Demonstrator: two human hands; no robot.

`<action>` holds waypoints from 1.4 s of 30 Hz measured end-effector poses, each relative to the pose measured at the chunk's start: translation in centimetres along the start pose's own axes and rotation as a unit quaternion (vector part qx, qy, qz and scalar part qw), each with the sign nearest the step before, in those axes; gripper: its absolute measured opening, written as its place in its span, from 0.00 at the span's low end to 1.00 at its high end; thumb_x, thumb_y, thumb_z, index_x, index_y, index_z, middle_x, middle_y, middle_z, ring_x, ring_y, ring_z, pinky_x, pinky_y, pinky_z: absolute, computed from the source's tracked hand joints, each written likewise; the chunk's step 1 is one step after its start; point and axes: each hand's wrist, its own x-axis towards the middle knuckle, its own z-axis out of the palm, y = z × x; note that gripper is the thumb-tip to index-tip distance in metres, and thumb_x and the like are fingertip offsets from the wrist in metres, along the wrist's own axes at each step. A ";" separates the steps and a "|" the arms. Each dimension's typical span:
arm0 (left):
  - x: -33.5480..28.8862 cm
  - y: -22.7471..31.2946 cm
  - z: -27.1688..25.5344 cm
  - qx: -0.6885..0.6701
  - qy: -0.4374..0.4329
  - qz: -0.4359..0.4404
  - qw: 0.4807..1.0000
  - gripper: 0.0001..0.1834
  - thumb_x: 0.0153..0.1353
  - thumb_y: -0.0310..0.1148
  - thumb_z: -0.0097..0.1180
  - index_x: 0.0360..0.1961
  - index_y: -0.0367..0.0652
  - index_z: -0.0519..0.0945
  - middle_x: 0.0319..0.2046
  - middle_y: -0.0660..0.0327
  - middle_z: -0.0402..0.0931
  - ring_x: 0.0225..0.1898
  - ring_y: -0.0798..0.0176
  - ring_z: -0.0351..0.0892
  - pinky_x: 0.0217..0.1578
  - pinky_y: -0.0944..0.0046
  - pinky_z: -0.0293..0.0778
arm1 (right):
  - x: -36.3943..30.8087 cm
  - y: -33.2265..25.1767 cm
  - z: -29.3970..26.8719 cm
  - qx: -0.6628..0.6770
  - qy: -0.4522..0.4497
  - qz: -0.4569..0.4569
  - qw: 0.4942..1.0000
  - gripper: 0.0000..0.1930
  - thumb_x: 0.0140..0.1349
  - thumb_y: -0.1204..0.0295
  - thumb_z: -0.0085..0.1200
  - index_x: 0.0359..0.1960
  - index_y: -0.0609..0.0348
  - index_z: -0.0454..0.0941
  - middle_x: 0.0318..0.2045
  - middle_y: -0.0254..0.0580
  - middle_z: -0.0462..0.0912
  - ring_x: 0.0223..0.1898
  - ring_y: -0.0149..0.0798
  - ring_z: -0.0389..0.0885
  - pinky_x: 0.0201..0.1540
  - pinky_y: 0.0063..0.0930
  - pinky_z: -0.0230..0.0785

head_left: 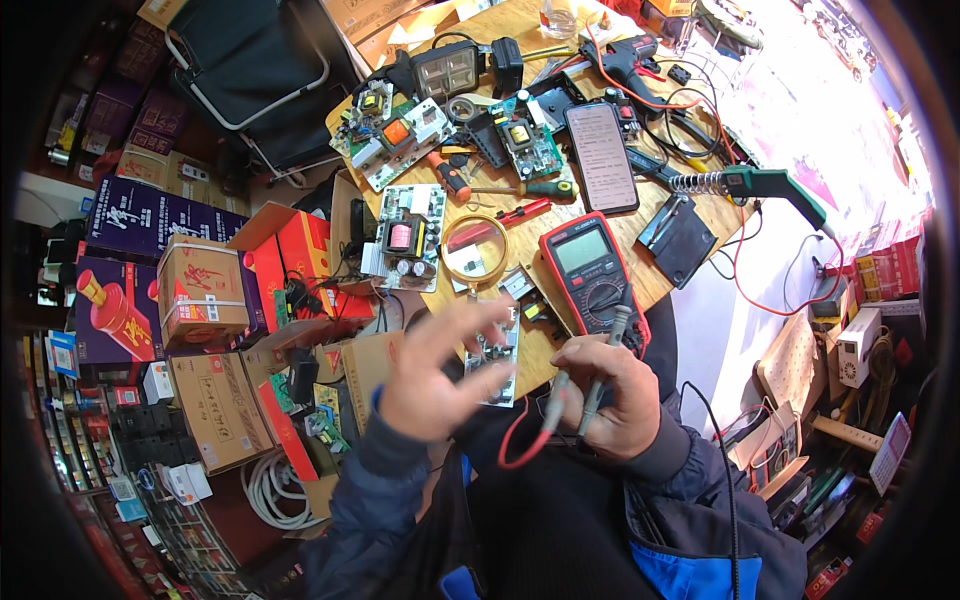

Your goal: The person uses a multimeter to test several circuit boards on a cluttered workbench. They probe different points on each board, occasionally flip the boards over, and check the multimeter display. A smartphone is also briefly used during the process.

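Two slim grey multimeter probes (585,392) with red and black leads sat pinched in the closed right hand (612,398), near the table edge below the red-cased digital multimeter (592,268). They looked light, stiff and pointed, best held by the shafts. The left hand (437,372) hovered spread, holding nothing, over a small green circuit board (492,355). Orange-red printed cartons (205,290) and dark purple boxes (140,215) stood stacked at the left.

Multimeter (590,272): on table (520,30), right of magnifying glass (474,250).
Phone (601,157): behind multimeter.
Circuit board (494,355): at table's near edge, between left hand (435,375) and right hand (605,395).
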 end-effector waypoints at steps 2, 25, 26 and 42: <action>3.3 -1.4 -1.9 0.067 0.027 -0.005 0.997 0.36 0.58 0.31 0.77 0.68 0.38 0.80 0.56 0.54 0.85 0.56 0.60 0.83 0.55 0.60 0.79 | -0.1 0.0 -0.3 0.011 0.005 -0.007 1.000 0.28 0.56 0.90 0.67 0.59 0.62 0.79 0.41 0.45 0.85 0.34 0.35 0.86 0.41 0.28 0.78; 22.4 -10.6 -1.1 0.368 0.059 0.142 0.917 0.59 0.44 0.48 0.84 0.75 0.37 0.69 0.72 0.44 0.69 0.74 0.38 0.68 0.77 0.47 0.64 | -1.7 0.1 -1.3 0.013 0.026 -0.025 0.999 0.26 0.59 0.90 0.66 0.59 0.61 0.78 0.43 0.48 0.86 0.38 0.40 0.87 0.43 0.30 0.80; 21.9 -10.2 -1.5 0.365 0.062 0.151 0.917 0.58 0.44 0.48 0.84 0.75 0.37 0.69 0.72 0.44 0.70 0.74 0.38 0.68 0.77 0.47 0.64 | -1.8 0.1 -1.3 0.013 0.027 -0.024 0.999 0.26 0.59 0.90 0.66 0.59 0.61 0.78 0.43 0.47 0.86 0.38 0.40 0.87 0.43 0.30 0.80; 4.0 -7.0 -4.7 0.311 0.131 0.079 0.938 0.53 0.44 0.43 0.82 0.72 0.37 0.72 0.67 0.46 0.72 0.69 0.38 0.70 0.70 0.45 0.71 | -3.9 -0.5 -0.1 0.045 0.013 0.025 0.999 0.22 0.65 0.89 0.63 0.59 0.62 0.76 0.48 0.50 0.88 0.44 0.37 0.89 0.48 0.28 0.81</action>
